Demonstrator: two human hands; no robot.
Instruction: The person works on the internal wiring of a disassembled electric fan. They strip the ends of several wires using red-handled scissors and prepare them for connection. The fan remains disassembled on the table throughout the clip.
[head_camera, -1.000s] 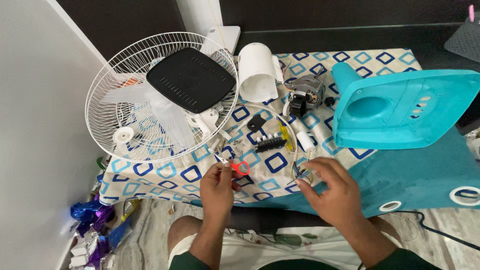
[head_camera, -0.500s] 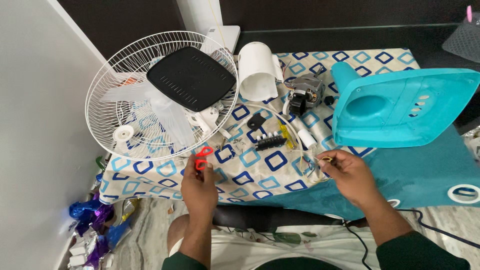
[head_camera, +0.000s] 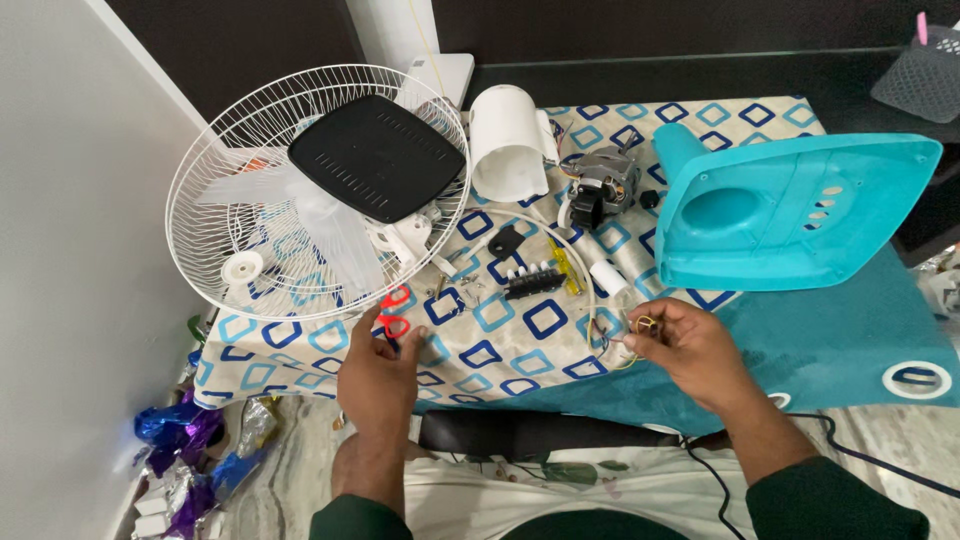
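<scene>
Nearest first: person's lap at bottom edge, dark green sleeves, light patterned fabric over the legs, a black cable (head_camera: 720, 470) trailing off right. Left hand (head_camera: 378, 375) sits at the near edge of the patterned cloth (head_camera: 545, 320), fingers closed around the red-handled scissors (head_camera: 394, 312); the red loops stick out above the knuckles, blades hidden by the hand. Right hand (head_camera: 690, 350) is near the cloth's right front corner, thumb and fingers pinching thin yellow wires (head_camera: 640, 325); the wires run up from a small bundle just left of the hand. Hands well apart from each other. Shiny blue and purple wrappers (head_camera: 180, 440) lie on the floor at lower left.

Mid-cloth: black switch block (head_camera: 535, 282) with white buttons, a yellow tool (head_camera: 562, 268) just beside it, a small white capacitor (head_camera: 607, 277) to the right, a small black part (head_camera: 505, 241) further up. Teal mat (head_camera: 850, 340) lies under the cloth's right side.

Further back: white fan guard (head_camera: 215, 245) with translucent blades inside, hanging off the left of the cloth; a black ribbed cover (head_camera: 378, 158) rests on top of it. White cylindrical housing (head_camera: 508, 145) stands near centre, fan motor (head_camera: 600, 185) just right of it, big teal fan base shell (head_camera: 800, 210) tilted at the right. Dark mesh basket (head_camera: 925, 70) in the far right corner.
</scene>
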